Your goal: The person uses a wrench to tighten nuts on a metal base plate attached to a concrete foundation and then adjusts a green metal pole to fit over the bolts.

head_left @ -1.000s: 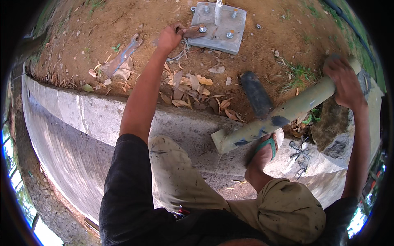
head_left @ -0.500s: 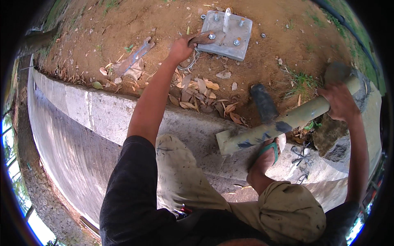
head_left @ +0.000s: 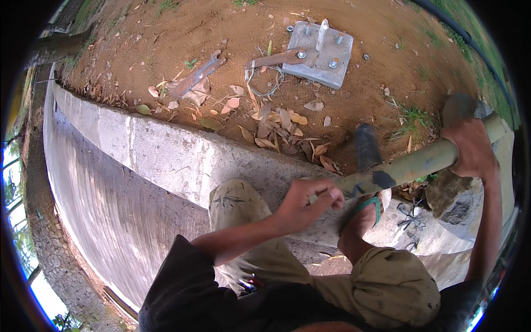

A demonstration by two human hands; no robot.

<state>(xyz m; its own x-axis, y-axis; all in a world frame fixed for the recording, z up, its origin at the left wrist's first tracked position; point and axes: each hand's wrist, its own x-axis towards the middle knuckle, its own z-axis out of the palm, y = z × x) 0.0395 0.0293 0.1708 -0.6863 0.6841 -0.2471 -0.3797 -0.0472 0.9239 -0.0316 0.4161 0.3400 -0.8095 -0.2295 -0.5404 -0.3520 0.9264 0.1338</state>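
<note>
My right hand (head_left: pixel 470 146) is closed around a greenish-yellow pipe (head_left: pixel 417 164) with dark blotches, which slants above the concrete ledge. In front of the pipe's near end is my left hand (head_left: pixel 312 202), with its fingers half curled. Whether these fingers grip the pipe, I cannot tell. A rusty wrench (head_left: pixel 274 58) lies with one end at a bolt on a grey metal plate (head_left: pixel 315 70), untouched by either hand. Several bolts and an upright fin stand on the plate. A second rusty wrench (head_left: pixel 202 76) rests on the soil to the left.
A concrete ledge (head_left: pixel 166 155) curves beneath my legs. Beside my sandalled foot (head_left: pixel 362 218) stands a black cylinder (head_left: pixel 367 145). A rough rock (head_left: pixel 453 202) sits at the right, below a dark rounded object (head_left: pixel 459 109). Dry leaves (head_left: pixel 282 130) and loose nuts lie on the soil.
My left hand has let go of the rusty wrench at the plate and come down and right to the pipe's near end. My right hand keeps its hold on the pipe.
</note>
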